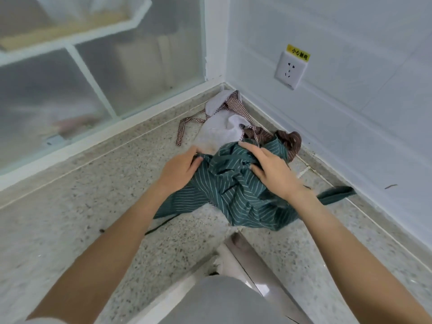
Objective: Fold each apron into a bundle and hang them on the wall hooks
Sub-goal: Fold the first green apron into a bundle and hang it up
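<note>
We see the green apron (236,190), soft cloth with thin white stripes, bunched in deep creases on the speckled stone counter (70,206) near the tiled corner. The left hand (180,170) pinches its crumpled left edge; the right hand (272,169) rests on top, fingers curled into the folds. Behind lie a white apron (219,132) with checked straps and a brown striped apron (291,140).

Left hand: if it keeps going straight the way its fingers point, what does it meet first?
The left hand points right, into the green striped apron it already grips. Beyond that fabric lies the right hand, though depth is unclear.
</note>
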Available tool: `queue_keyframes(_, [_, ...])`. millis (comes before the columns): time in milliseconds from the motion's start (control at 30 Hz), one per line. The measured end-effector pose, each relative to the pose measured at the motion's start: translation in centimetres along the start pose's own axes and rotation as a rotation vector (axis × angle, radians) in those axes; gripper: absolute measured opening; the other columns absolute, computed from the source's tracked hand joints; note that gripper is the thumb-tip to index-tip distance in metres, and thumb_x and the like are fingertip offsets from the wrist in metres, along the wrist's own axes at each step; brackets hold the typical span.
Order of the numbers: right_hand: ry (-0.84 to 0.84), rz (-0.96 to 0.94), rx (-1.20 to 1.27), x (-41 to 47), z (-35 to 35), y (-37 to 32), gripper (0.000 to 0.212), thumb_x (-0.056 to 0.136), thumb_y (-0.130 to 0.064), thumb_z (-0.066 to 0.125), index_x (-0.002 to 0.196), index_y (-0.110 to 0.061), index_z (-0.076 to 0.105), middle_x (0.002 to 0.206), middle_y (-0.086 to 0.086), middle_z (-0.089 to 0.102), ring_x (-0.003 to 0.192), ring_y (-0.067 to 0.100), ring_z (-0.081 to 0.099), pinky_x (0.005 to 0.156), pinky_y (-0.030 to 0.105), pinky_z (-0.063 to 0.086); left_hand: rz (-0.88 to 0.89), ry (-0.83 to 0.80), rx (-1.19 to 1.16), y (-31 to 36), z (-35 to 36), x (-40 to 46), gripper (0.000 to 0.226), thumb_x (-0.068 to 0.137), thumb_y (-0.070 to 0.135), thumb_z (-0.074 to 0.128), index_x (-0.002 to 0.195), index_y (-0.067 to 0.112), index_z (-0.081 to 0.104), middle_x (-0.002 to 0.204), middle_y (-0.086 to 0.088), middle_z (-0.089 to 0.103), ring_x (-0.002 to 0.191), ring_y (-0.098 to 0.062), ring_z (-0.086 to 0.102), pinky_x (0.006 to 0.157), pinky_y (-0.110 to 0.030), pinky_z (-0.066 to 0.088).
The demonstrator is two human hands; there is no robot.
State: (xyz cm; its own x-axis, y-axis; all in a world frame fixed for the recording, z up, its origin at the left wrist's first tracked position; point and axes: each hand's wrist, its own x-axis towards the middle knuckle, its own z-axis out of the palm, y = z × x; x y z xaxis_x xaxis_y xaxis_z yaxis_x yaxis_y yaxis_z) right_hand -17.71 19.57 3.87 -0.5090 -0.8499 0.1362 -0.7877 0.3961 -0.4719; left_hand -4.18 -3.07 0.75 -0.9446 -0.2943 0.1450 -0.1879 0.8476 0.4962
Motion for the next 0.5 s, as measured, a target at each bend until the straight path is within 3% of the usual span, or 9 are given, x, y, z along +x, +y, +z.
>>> queue_keyframes(167, [-0.125,-0.079,0.097,-5.8,2.2,-2.7,0.049,0.097,-0.014,0.047,0.139,-0.033,0.030,0.116,0.007,0.057,0.090,0.025,0.059,0.078,0.042,0.049,-0.119,-0.021,0.016,2.4,-0.6,-9.3,0.022,0.099,0.032,0.038,0.116,0.024,0.049,0.083,-0.004,0.065,0.065,-0.017,0.058,0.065,-0.036,0.048])
queue_keyframes(233, [-0.162,-0.084,0.154,-8.3,3.3,-4.0,0.048,0.096,-0.012,0.048,0.138,-0.031,0.032,0.124,0.007,0.056,0.093,0.023,0.060,0.078,0.036,0.049,-0.173,-0.030,0.011,3.4,-0.2,-13.7,0.022,0.099,0.032,0.038,0.116,0.027,0.050,0.078,0.002,0.063,0.061,-0.012,0.055,0.060,-0.034,0.046])
queue_keyframes(367, [-0.178,-0.144,0.261,-12.5,5.6,-7.3,0.051,0.092,-0.010,0.054,0.136,-0.028,0.037,0.129,0.001,0.056,0.115,0.020,0.054,0.092,0.035,0.045,-0.277,0.057,-0.053,5.7,0.2,-23.9,0.028,0.096,0.039,0.037,0.111,0.025,0.056,0.083,0.005,0.065,0.067,-0.010,0.057,0.059,-0.030,0.045])
queue_keyframes(500, [-0.208,-0.258,0.331,-14.6,7.6,-12.4,0.052,0.088,-0.012,0.061,0.135,-0.022,0.041,0.130,0.000,0.055,0.113,0.015,0.053,0.087,0.020,0.038,-0.409,0.153,-0.153,8.0,-0.7,-33.7,0.047,0.085,0.054,0.035,0.106,0.021,0.059,0.081,0.002,0.067,0.071,-0.015,0.061,0.062,-0.032,0.046])
